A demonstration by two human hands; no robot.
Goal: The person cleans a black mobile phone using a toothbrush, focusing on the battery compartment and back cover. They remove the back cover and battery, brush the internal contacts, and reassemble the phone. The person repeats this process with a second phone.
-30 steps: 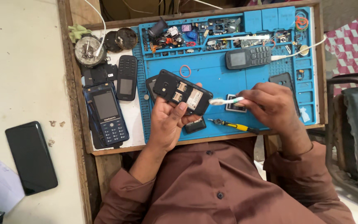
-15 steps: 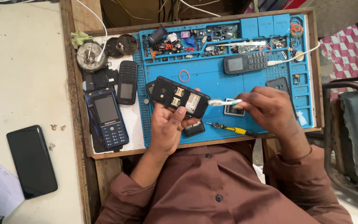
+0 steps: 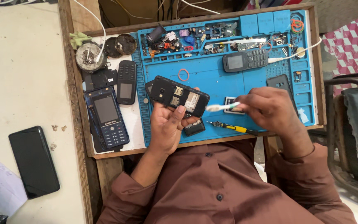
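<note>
My left hand (image 3: 167,124) holds an opened black keypad phone (image 3: 179,95), its back cover off and its inner slots and label showing. My right hand (image 3: 270,110) grips a white toothbrush (image 3: 222,106) whose bristle end points left at the phone's right edge. Both are above a blue repair mat (image 3: 228,83). A yellow-handled screwdriver (image 3: 231,127) lies on the mat below the brush, and a small black battery (image 3: 194,127) sits just under the phone.
A grey keypad phone (image 3: 245,61) lies at the mat's upper right, small parts fill its top compartments. Left of the mat are a blue keypad phone (image 3: 106,117), a black keypad phone (image 3: 126,81) and a round tin (image 3: 90,56). A black smartphone (image 3: 34,161) lies far left.
The brush tip has stayed at the phone's right edge with small shifts. The view has drifted slightly, and both hands keep their hold.
</note>
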